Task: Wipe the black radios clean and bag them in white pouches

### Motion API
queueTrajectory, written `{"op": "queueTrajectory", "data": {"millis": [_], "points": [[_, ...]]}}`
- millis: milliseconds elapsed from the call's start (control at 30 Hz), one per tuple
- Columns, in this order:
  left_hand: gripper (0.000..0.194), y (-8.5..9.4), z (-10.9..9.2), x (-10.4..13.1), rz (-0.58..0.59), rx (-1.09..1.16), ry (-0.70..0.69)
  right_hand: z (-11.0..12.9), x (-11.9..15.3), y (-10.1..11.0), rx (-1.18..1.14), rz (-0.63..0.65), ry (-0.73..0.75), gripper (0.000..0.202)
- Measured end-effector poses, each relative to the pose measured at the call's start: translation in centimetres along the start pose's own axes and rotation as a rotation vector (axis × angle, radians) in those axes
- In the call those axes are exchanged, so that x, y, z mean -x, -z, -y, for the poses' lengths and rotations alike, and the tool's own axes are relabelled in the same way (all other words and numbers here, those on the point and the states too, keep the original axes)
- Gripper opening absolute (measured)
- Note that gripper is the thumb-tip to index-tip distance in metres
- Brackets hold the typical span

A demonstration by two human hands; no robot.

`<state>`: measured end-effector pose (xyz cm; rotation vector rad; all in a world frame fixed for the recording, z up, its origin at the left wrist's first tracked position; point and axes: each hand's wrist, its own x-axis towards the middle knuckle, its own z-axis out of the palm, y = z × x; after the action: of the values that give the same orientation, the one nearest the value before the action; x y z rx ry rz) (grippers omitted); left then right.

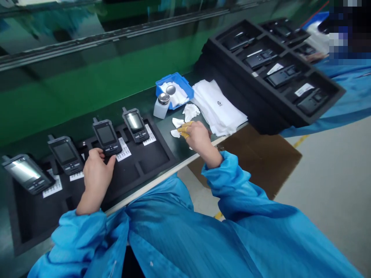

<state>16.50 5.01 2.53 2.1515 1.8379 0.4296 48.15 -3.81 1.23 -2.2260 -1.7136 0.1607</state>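
Note:
Four black handheld devices with screens and stub antennas lie in a black foam tray (150, 166), each beside a white label sheet. My left hand (97, 170) rests at the lower left edge of the third device from the left (106, 136), thumb and fingers apart around its corner. Yellow covers are on the fingertips of my right hand (197, 136), which pinches a small white wipe (175, 133) over the green bench. Other crumpled wipes (191, 112) lie just beyond it. The rightmost device (135, 124) sits between my hands.
A white bottle with a metal top (161, 106) stands by a blue bin (184, 86) of wipes. Right of them lie stacked white bags (218, 110) and stacked black foam trays (232, 71) holding devices. A person in blue sleeves is at the far right. A cardboard sheet (255, 158) lies below.

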Motion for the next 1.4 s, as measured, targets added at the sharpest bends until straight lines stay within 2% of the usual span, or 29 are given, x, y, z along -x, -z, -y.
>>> {"op": "queueTrajectory", "data": {"millis": [100, 200, 300, 367, 467, 533, 600, 667, 900, 967, 1133, 1333, 1400], "points": [[0.034, 0.0, -0.4, -0.2, 0.020, -0.018, 0.045, -0.6, -0.2, -0.8, 0.000, 0.059, 0.052, 0.029], [0.032, 0.1, -0.4, 0.3, -0.022, -0.057, -0.019, 0.0, -0.6, -0.7, 0.003, 0.063, 0.097, 0.029], [0.021, -0.4, -1.0, 1.6, -0.145, -0.119, -0.229, 1.7, -2.1, 0.1, -0.036, -0.062, 0.186, 0.029], [0.013, -1.2, -2.1, 2.8, -0.173, -0.104, -0.419, 3.5, -3.7, 0.4, -0.075, -0.156, 0.311, 0.031], [0.018, -3.0, -4.2, 4.2, -0.104, -0.029, -0.673, 7.0, -6.8, -0.2, -0.068, -0.143, 0.508, 0.035], [0.028, -4.1, -5.1, 4.6, -0.041, -0.032, -0.731, 9.0, -8.7, -1.1, -0.018, -0.095, 0.582, 0.038], [0.040, -4.7, -5.5, 4.7, 0.012, -0.062, -0.703, 10.1, -10.0, -2.0, 0.042, -0.073, 0.623, 0.039], [0.048, -4.9, -5.5, 4.5, 0.054, -0.078, -0.659, 10.3, -10.2, -2.8, 0.097, -0.079, 0.663, 0.040], [0.050, -5.0, -5.3, 4.5, 0.095, -0.052, -0.628, 7.7, -6.3, -3.7, 0.148, -0.153, 1.026, 0.033], [0.048, -5.0, -5.4, 4.5, 0.094, -0.046, -0.637, 7.7, -7.0, -3.7, 0.172, -0.188, 0.994, 0.032], [0.045, -4.9, -5.4, 4.5, 0.096, -0.047, -0.638, 7.9, -10.2, -3.8, 0.213, -0.255, 0.780, 0.041], [0.043, -4.9, -5.4, 4.5, 0.109, -0.021, -0.630, 6.7, -6.6, -3.7, 0.185, -0.152, 0.938, 0.035], [0.042, -4.9, -5.5, 4.5, 0.118, -0.013, -0.625, 7.1, -6.5, -3.2, 0.161, -0.071, 0.913, 0.036]]}}
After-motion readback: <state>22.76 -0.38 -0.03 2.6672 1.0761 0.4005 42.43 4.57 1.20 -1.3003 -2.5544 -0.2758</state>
